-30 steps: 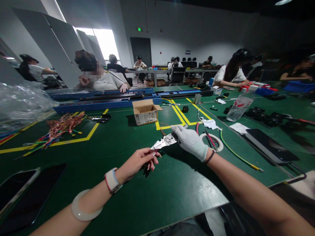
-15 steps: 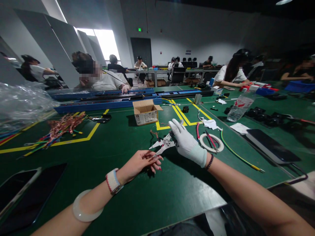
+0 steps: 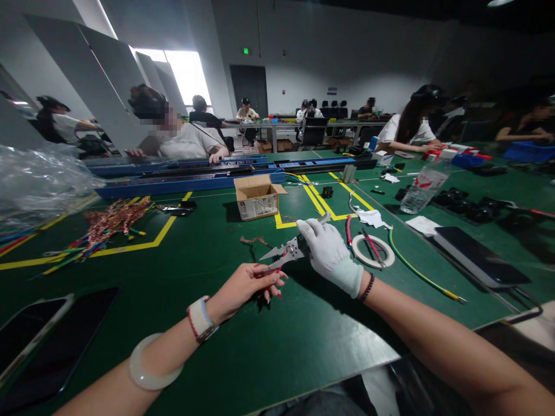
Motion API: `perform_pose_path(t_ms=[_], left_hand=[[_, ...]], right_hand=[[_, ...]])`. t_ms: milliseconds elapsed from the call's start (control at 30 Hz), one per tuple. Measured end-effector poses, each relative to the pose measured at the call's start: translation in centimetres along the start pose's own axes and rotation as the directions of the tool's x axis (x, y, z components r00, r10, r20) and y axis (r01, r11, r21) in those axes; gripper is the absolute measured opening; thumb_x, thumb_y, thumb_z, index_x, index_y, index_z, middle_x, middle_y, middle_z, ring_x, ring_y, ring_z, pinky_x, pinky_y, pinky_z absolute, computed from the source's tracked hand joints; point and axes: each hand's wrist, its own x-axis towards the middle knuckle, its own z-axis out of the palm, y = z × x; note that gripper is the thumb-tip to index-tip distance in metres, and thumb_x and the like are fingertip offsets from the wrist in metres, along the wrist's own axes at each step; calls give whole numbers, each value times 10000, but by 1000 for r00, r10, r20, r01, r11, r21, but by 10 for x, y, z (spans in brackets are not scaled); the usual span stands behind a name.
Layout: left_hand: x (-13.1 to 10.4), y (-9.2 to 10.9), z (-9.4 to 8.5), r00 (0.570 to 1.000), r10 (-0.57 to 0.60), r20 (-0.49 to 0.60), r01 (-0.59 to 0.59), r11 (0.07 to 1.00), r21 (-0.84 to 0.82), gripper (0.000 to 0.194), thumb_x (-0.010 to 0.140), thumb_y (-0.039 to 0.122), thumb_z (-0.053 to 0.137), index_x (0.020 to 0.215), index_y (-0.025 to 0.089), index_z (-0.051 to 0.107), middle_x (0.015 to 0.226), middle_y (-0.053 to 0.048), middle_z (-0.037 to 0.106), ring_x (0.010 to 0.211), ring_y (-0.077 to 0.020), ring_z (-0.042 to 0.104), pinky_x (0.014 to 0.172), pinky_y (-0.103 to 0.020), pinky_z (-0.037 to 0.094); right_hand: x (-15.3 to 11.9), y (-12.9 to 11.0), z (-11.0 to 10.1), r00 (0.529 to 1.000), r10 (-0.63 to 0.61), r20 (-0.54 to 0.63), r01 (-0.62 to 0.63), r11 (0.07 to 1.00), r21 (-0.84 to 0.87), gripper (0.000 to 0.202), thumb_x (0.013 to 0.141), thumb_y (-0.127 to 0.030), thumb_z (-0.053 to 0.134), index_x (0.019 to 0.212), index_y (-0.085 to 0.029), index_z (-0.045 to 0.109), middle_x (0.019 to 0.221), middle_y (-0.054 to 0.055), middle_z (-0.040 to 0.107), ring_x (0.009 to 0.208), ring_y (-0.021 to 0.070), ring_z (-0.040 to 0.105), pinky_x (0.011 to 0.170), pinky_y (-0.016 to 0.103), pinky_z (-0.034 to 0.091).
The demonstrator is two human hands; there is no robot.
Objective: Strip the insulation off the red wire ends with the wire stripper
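Observation:
My right hand (image 3: 328,249), in a white glove, is wrapped round the handles of metal wire-stripping pliers (image 3: 289,252). Their jaws point left and stand slightly apart. Just below the jaws, my bare left hand (image 3: 255,281) has its thumb and fingers closed near the lower jaw tip. Something small and red shows at its fingertips; what it holds is too small to name. A thin copper strand (image 3: 254,240) lies on the green table (image 3: 208,248) behind the pliers. Right of my gloved hand is a white tape ring (image 3: 356,247) with red pieces in and beside it.
An open cardboard box (image 3: 259,207) stands ahead. Copper-ended wires (image 3: 115,222) lie left, near plastic wrap. Long blue rails (image 3: 191,184) cross the table's back, where a person sits. A bottle (image 3: 422,188), a green-yellow wire (image 3: 420,276) and a black device (image 3: 481,254) are right.
The plier jaws have moved closer together, and the gloved fingers have closed further round the handles. The copper strand has dropped from beside the jaws to the table on their left.

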Motion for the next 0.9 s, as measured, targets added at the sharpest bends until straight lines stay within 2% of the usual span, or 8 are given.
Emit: perform_pose_path(t_ms=[133,300,533,600,733,900], left_hand=[[-1,1,0,1000,7,11,-7,1000,-5,293,778,328,721,949,91,700,774,-63,713,609,-111,628,526,-208,486],[0,-2,-2,999,28,26,-27,1000,-5,317,769,341,725,959,88,703,848,-96,720,668,-138,651,563,-230,510],[0,-2,-2,999,33,37,-32,999,-33,312,755,343,738,930,86,706,842,-92,716,697,-153,669,599,-252,529],[0,-2,-1,998,38,50,-36,998,-47,303,745,335,747,906,82,707,827,-89,711,690,-150,667,591,-244,519],[-1,-1,1,996,65,66,-59,994,-91,314,732,350,756,885,84,693,777,-71,697,619,-133,647,603,-261,515],[-2,-2,1,985,79,151,-64,993,-103,333,787,356,706,1013,112,684,748,-36,663,572,-105,629,587,-237,490]], right_hand=[[1,-2,-7,997,29,67,-22,995,-98,444,846,-99,406,1279,-144,490,1172,158,562,902,250,558,759,361,412],[2,-4,-8,986,79,145,-62,991,-116,360,857,-132,423,1198,-167,531,1095,132,599,809,227,592,637,316,400],[-4,-1,-9,992,77,105,-60,986,-153,285,823,-129,460,1073,-203,576,995,75,636,710,206,607,567,292,369],[-7,0,-9,994,69,86,-57,989,-134,262,820,-129,465,1042,-208,580,967,58,648,680,197,610,547,285,364],[-9,1,-4,996,85,41,-84,996,-28,305,793,-111,491,1070,-209,572,1040,54,655,719,199,641,553,279,418],[-8,3,6,997,71,-19,-67,986,154,406,788,-75,489,1168,-208,546,1135,74,643,865,211,669,656,299,535]])
